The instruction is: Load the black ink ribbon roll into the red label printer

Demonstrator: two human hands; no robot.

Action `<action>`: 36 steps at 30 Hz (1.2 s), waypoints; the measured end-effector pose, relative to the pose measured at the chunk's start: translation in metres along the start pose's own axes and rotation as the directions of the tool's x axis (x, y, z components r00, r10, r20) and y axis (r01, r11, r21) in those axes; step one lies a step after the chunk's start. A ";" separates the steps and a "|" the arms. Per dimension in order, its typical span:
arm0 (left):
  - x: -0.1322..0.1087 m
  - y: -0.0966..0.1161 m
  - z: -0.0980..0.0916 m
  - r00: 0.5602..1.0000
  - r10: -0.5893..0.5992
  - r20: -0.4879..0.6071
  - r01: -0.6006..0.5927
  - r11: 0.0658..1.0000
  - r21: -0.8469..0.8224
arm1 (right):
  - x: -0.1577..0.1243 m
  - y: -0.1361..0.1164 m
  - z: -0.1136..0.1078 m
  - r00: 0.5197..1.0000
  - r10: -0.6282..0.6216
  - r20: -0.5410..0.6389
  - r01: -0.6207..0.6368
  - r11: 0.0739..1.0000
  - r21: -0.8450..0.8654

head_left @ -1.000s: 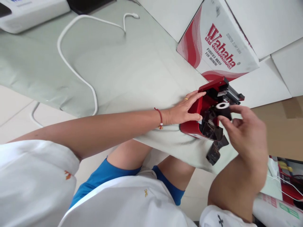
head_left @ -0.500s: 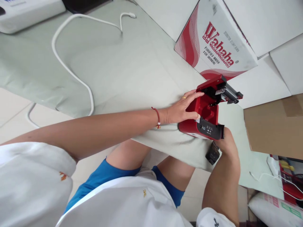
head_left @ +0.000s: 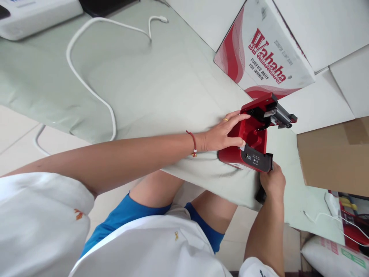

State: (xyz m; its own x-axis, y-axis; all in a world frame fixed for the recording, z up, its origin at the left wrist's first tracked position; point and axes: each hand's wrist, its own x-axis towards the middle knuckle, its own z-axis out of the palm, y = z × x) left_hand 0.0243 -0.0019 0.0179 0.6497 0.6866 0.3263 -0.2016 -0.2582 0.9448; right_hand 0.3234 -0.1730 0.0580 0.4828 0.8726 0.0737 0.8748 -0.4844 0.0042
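A small red printer (head_left: pixel 253 142) with its lid flipped open sits near the front edge of the table covered in a pale green cloth (head_left: pixel 161 84). My left hand (head_left: pixel 223 132) rests on the printer's left side, fingers spread along the red case. My right hand (head_left: pixel 272 181) is just below the printer's black front panel, at the table edge, closed round a black object (head_left: pixel 260 196) that shows only partly under my fingers.
A red-and-white Wahaha carton (head_left: pixel 265 54) stands behind the printer, with white boxes (head_left: pixel 325 30) around it. A brown cardboard box (head_left: pixel 334 154) is at the right. A white cable (head_left: pixel 86 84) loops across the cloth; a white device (head_left: pixel 34 15) sits far left.
My right hand came down from above the printer, where it held a roll with black film, to the table edge below the front panel. The printer's compartment now shows empty red inside.
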 end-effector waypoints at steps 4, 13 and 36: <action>0.000 0.003 0.000 1.000 -0.012 0.001 0.012 1.000 0.008 | -0.009 0.002 0.003 0.990 0.135 -0.041 -0.132 0.988 0.078; 0.000 0.003 -0.001 1.000 -0.010 0.014 0.011 1.000 -0.011 | -0.017 0.007 -0.059 0.968 0.198 0.155 -0.232 0.941 0.247; 0.001 0.006 -0.002 1.000 -0.020 0.005 0.020 1.000 -0.003 | 0.033 -0.150 -0.098 0.935 -0.298 0.191 0.206 0.897 0.391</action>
State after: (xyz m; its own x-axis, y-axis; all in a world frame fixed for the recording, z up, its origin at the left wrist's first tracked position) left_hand 0.0224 -0.0015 0.0243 0.6571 0.6883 0.3073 -0.1908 -0.2425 0.9512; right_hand 0.2042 -0.0776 0.1576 0.1982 0.9725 -0.1223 0.8997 -0.2300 -0.3710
